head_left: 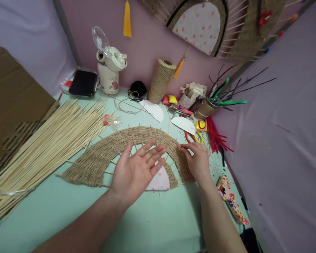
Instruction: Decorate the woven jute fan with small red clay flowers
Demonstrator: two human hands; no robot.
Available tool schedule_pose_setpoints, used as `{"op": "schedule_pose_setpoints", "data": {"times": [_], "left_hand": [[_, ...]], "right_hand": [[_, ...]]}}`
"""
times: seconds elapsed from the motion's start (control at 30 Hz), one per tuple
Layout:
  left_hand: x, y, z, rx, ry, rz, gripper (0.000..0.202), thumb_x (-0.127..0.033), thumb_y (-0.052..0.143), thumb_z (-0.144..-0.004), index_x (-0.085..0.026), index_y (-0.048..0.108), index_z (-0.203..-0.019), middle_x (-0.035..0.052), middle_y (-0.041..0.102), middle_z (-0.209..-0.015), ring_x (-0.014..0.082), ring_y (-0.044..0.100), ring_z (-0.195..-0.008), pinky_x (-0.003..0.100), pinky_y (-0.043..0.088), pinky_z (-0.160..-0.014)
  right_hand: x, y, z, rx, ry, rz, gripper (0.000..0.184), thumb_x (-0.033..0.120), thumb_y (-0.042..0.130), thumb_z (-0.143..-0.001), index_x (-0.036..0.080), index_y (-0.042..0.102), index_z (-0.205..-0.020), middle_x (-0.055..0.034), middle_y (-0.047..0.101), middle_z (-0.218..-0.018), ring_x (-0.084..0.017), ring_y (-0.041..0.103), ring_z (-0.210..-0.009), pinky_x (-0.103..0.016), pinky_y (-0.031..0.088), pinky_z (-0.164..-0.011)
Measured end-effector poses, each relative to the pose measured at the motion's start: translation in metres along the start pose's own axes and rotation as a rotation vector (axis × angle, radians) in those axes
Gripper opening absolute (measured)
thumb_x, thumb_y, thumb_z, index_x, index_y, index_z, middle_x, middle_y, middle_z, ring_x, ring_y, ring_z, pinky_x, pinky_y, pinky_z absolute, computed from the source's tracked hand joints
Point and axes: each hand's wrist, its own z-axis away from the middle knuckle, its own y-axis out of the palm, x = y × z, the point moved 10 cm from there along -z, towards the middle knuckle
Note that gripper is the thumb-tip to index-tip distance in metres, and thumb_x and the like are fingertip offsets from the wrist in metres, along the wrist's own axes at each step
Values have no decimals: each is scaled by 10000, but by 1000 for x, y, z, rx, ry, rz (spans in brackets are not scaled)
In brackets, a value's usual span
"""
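A half-round woven jute fan [105, 154] on thin wooden sticks lies on the mint-green table [68, 211], with a pink dotted half-disc [162, 181] at its centre. My left hand [137, 170] hovers palm up over the fan's middle, fingers spread and empty. My right hand [197, 160] rests on the fan's right side, its fingers curled and pinched at the weave near a red-tipped stick; what the fingertips hold is too small to make out.
A big bundle of bamboo skewers [44, 147] lies at the left beside cardboard [13, 102]. At the back stand a jute twine spool [160, 80], a white kettle [109, 68], black thread [138, 89], a tool cup [208, 105], scissors [195, 135] and white half-discs [184, 123].
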Motion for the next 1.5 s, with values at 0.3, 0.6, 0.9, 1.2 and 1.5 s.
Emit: {"op": "schedule_pose_setpoints", "data": {"times": [0.3,0.6,0.9,1.2,1.5], "left_hand": [[4,-4,-1,-40,-48,25,492,-495,461,-935,-114,627,-1198,187,642,-1219,293,570,-1236,397,515,-974],[5,-6,-1,-74,-61,58,500,-486,460,-937,-111,609,-1232,195,643,-1220,291,598,-1196,390,540,-931],[4,-7,-2,-77,-62,54,502,-491,463,-934,-113,615,-1228,196,642,-1214,288,606,-1182,385,547,-918],[4,-6,0,-82,-57,41,504,-496,448,-939,-116,622,-1221,199,636,-1226,286,611,-1174,384,549,-913],[4,-7,-2,-72,-55,34,489,-490,446,-941,-123,634,-1202,191,649,-1196,277,616,-1165,387,542,-923]], "right_hand": [[0,18,-1,54,13,4,327,422,495,-946,253,755,-843,-46,712,-839,-232,551,-868,-392,258,-830],[2,23,-2,74,6,20,288,386,517,-943,254,752,-842,-40,704,-826,-224,545,-867,-387,257,-810],[2,25,-2,80,5,12,278,375,527,-941,245,753,-845,-44,704,-831,-227,546,-874,-392,257,-819],[1,27,-2,87,5,9,281,386,513,-944,251,750,-876,-41,701,-845,-224,545,-878,-388,254,-823],[-1,23,-1,61,42,-23,189,347,542,-914,225,664,-839,-37,696,-853,-230,557,-891,-386,283,-858]]}}
